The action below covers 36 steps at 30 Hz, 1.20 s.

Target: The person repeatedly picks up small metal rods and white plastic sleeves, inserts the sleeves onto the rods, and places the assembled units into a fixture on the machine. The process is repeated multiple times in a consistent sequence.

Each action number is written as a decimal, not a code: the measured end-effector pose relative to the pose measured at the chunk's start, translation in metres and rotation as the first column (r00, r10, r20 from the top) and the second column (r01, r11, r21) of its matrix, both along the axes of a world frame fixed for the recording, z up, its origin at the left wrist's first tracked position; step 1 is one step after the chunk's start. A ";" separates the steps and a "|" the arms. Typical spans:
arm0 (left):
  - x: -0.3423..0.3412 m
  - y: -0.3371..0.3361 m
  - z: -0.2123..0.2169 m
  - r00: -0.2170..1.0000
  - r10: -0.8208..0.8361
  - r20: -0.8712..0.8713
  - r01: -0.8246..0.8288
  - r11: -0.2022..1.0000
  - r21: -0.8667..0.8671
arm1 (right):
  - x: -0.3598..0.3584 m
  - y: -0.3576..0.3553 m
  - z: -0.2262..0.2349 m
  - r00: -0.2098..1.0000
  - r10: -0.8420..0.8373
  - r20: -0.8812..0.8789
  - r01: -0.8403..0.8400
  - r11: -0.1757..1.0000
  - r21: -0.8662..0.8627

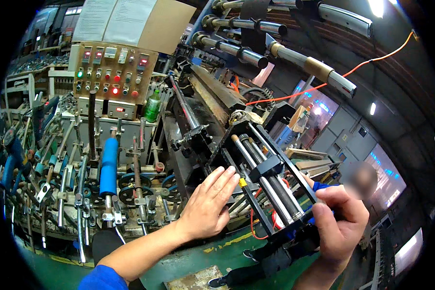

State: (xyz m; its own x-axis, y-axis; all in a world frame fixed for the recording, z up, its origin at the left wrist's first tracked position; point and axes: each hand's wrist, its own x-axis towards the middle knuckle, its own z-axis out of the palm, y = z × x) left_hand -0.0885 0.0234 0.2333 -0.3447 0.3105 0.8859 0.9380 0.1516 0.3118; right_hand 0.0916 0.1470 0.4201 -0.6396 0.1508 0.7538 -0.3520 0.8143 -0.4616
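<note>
My left hand [210, 203] lies with its fingers stretched out together beside a black metal frame [253, 211]. Its fingertips are by a small yellow piece [242, 182] on that frame's left bar; whether they touch it I cannot tell. Inside the frame, bright steel rods [281, 198] run lengthwise through a black block [267, 166]. My right hand [342, 220] is at the frame's near right corner, fingers curled and thumb raised close to the index finger. Anything between them is hidden.
To the left stand a control panel [112, 72] with lit buttons, a green bottle [152, 106], a blue roller [109, 166] and many clamped rods. Steel rollers [319, 67] and an orange hose [372, 61] hang overhead. Another person [357, 181] is beyond my right hand.
</note>
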 end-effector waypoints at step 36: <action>0.001 -0.002 -0.007 0.988 0.046 -0.146 -0.048 0.999 -0.009 | -0.002 0.002 0.004 0.999 0.041 0.008 -0.042 0.993 0.114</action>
State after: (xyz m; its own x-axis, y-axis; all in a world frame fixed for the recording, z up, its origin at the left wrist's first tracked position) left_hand -0.0873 0.0209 0.2262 -0.2270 0.3081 0.9239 0.9650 0.1994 0.1706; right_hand 0.0895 0.1489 0.4237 -0.6479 0.0372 0.7608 -0.3839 0.8467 -0.3684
